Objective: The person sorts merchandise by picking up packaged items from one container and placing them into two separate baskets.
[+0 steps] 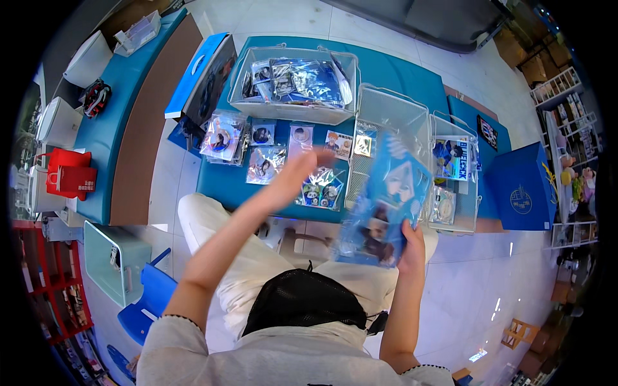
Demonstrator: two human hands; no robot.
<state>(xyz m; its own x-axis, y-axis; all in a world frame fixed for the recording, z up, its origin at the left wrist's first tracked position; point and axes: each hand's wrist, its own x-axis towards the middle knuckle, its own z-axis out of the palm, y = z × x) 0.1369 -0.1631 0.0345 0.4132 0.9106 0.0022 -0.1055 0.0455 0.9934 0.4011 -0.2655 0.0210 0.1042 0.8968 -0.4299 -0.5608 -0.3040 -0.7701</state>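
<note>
My right hand [412, 248] grips the lower right edge of a large blue plastic-wrapped packet [386, 202] printed with drawn figures. The packet is tilted above my lap and the bench's front edge, and slightly smeared by motion. My left hand [306, 170] hangs over small wrapped goods left of the packet; its fingers are blurred, so their closing is unclear. Near it lie a pair of panda-patterned badges in a bag [320, 192], a pink-toned wrapped card [300, 136] and an orange-haired character card [338, 145]. Behind the packet, a wire basket [394, 96] holds a small wrapped item [364, 143].
Another basket [293, 116], full of wrapped goods, stands at the back of the teal bench [402, 64]. A stack of wrapped goods [223, 137] sits left, by a tall blue box [203, 74]. To the right are a basket [465, 212] and a blue bag [524, 186].
</note>
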